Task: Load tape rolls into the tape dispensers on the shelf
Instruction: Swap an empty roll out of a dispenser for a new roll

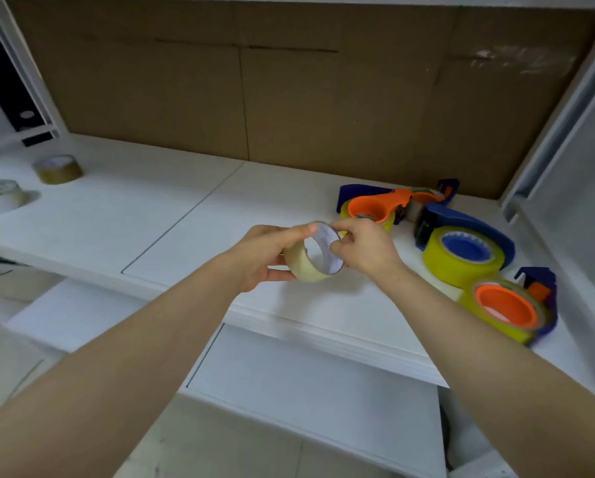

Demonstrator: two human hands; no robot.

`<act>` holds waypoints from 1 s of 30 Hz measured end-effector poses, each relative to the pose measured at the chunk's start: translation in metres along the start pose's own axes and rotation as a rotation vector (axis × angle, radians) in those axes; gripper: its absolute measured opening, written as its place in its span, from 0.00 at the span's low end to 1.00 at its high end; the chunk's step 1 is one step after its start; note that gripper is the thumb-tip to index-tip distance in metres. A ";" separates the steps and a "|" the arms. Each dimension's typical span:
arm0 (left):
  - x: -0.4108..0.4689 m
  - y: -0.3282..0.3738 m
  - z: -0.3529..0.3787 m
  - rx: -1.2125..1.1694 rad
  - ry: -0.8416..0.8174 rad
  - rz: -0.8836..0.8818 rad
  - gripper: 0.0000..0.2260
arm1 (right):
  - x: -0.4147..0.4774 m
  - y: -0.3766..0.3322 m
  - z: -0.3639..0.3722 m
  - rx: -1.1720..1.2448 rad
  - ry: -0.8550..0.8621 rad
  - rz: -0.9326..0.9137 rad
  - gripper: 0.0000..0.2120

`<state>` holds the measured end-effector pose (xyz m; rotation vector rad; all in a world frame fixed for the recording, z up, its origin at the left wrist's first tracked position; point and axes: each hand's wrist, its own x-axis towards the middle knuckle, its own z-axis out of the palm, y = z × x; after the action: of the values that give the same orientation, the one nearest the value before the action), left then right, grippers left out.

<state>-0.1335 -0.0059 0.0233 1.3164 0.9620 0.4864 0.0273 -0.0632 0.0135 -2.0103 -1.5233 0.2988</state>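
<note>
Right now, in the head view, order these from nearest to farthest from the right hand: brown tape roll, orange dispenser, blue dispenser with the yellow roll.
1. Orange dispenser, just behind the right hand.
2. Blue dispenser with the yellow roll, to its right.
3. Brown tape roll, far left.

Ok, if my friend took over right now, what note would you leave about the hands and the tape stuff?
Left hand: grips the pale tape roll above the shelf.
Right hand: pinches that roll's rim.
Things: back dispenser, middle dispenser and near dispenser sit at the right, each with a yellow roll. A brown roll and a grey roll lie loose far left.
Done: those three look loaded.
Left: the held roll and the two loose ones. I cannot tell if an empty dispenser is there.
</note>
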 end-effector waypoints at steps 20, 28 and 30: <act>0.066 0.017 0.023 0.137 0.105 -0.075 0.13 | 0.097 0.116 -0.106 -0.300 0.063 0.374 0.13; 0.080 0.015 0.010 0.204 0.166 -0.116 0.14 | 0.142 0.141 -0.089 -0.359 -0.150 0.476 0.14; 0.080 0.015 0.010 0.175 0.169 -0.122 0.12 | 0.143 0.136 -0.093 -0.355 -0.174 0.505 0.10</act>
<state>-0.0785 0.0537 0.0122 1.3788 1.2414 0.4317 0.2284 0.0179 0.0335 -2.7089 -1.2038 0.4354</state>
